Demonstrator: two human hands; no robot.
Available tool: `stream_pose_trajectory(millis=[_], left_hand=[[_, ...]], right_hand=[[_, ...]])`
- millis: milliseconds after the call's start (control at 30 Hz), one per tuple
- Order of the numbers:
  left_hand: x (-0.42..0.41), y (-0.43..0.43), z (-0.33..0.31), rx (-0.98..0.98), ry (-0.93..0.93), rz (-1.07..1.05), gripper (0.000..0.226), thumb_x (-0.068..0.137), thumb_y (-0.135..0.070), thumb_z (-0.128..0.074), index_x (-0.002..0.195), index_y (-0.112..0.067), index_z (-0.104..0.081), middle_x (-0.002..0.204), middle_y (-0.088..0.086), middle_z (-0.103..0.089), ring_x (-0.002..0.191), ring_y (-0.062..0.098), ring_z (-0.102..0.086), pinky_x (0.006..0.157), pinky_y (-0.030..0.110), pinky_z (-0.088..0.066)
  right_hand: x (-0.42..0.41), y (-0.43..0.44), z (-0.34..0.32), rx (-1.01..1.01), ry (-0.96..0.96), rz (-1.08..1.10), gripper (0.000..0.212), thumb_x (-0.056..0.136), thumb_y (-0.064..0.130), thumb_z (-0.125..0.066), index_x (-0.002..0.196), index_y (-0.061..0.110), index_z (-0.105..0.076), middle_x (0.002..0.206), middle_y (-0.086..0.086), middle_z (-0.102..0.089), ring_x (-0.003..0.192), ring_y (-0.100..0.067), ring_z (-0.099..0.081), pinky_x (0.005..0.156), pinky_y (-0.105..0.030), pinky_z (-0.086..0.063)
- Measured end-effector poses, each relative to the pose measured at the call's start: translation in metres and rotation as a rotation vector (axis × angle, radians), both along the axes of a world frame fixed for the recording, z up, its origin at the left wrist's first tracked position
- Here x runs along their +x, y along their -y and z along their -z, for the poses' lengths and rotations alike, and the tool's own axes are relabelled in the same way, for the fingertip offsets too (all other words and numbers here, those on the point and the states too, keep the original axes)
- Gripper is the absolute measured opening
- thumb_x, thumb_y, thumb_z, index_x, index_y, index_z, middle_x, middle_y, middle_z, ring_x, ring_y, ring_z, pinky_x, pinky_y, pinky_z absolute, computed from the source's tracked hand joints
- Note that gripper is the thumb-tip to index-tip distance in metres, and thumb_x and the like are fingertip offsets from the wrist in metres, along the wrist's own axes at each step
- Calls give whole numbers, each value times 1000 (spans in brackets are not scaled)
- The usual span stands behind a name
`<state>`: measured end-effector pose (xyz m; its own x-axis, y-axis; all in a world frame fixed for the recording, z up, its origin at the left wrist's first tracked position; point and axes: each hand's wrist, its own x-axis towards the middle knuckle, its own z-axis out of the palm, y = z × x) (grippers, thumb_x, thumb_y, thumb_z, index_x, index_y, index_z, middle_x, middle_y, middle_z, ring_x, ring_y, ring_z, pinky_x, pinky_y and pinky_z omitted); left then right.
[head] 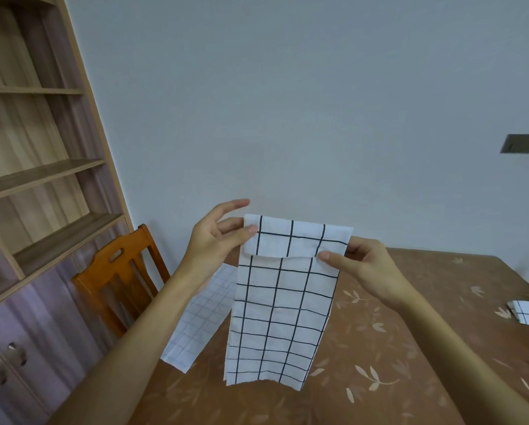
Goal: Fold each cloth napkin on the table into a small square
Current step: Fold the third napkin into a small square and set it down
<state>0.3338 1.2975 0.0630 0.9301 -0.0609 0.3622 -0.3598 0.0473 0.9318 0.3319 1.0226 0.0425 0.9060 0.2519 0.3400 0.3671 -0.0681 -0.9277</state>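
a white cloth napkin with a black grid [280,314] is held above the brown leaf-patterned table [379,348], its top corners pinched by the left hand [217,240] and right hand [364,265].

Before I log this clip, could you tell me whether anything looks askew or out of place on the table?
One thing: the fine-grid napkin lies unfolded and hangs over the table's left edge. Otherwise the left hand and right hand hold a bold-grid napkin upright, its top flopped over.
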Motion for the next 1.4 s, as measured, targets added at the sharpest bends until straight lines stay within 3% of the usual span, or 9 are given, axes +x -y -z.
stream_pose_trajectory(millis=[267, 433, 533, 700, 900, 1067, 1167, 1300, 1400], left_hand=[[-1, 1, 20, 271, -35, -21, 20, 93, -10, -67, 111, -6, -73, 103, 10, -79, 100, 30, -74, 93, 54, -56], [2, -4, 16, 317, 15, 8, 28, 93, -28, -69, 99, -1, -73, 93, 26, -74, 87, 25, -67, 84, 40, -52], [2, -5, 15, 334, -12, 28, 30, 98, -20, -63, 69, -9, -60, 60, -2, -58, 64, 10, -52, 66, 29, -46], [-3, -7, 14, 234, -76, 73, 19, 100, -7, -56, 111, -5, -70, 90, 2, -75, 82, 18, -72, 70, 28, -61], [-4, -8, 9, 138, -81, 42, 49, 103, 2, -37, 89, -15, -80, 83, 15, -65, 76, 20, -64, 77, 35, -61], [-7, 0, 8, 212, -28, -27, 13, 94, -14, -66, 94, -9, -78, 85, 8, -75, 79, 14, -69, 75, 28, -57], [-6, 4, 14, 224, 30, -73, 16, 81, -7, -80, 96, -7, -75, 84, 2, -74, 76, 17, -65, 70, 27, -55], [-4, 8, 15, 137, 36, -97, 21, 81, -1, -79, 101, -3, -73, 67, -13, -67, 63, 6, -60, 69, 22, -53], [-6, 11, 13, 75, 49, -82, 24, 80, 2, -78, 103, -3, -72, 75, -10, -73, 72, 8, -68, 74, 20, -56]], right_hand=[[0, 1, -3, -42, 62, 20, 17, 92, 7, -67, 107, 9, -74, 101, -1, -79, 96, -13, -74, 79, -18, -56], [-2, 8, -6, -143, 92, -14, 21, 93, 8, -66, 112, 13, -73, 101, -1, -79, 96, -16, -74, 83, -27, -58], [-2, 11, -7, -122, 132, 5, 20, 91, 3, -66, 107, 13, -74, 91, 3, -79, 81, -8, -71, 75, -22, -56], [0, 17, -6, -103, 175, 86, 30, 92, -10, -58, 90, 14, -77, 70, 11, -72, 60, -4, -59, 65, -18, -48], [3, 20, -4, -59, 181, 119, 37, 90, -16, -53, 78, 11, -76, 77, -6, -74, 57, -12, -60, 63, -18, -51], [6, 22, 2, -50, 198, 129, 41, 91, -16, -50, 75, 14, -75, 85, -4, -75, 78, -14, -66, 74, -19, -51], [6, 16, 1, 39, 123, 106, 40, 99, -5, -39, 97, 13, -75, 96, -5, -77, 93, -15, -70, 84, -25, -53], [2, 11, 2, 15, 9, 30, 38, 101, 46, -42, 127, 28, -61, 110, 2, -75, 106, -11, -69, 94, -25, -50], [-2, 2, 6, -82, 27, 20, 24, 96, 24, -62, 120, 20, -64, 99, 22, -75, 95, 5, -69, 82, -11, -51]])
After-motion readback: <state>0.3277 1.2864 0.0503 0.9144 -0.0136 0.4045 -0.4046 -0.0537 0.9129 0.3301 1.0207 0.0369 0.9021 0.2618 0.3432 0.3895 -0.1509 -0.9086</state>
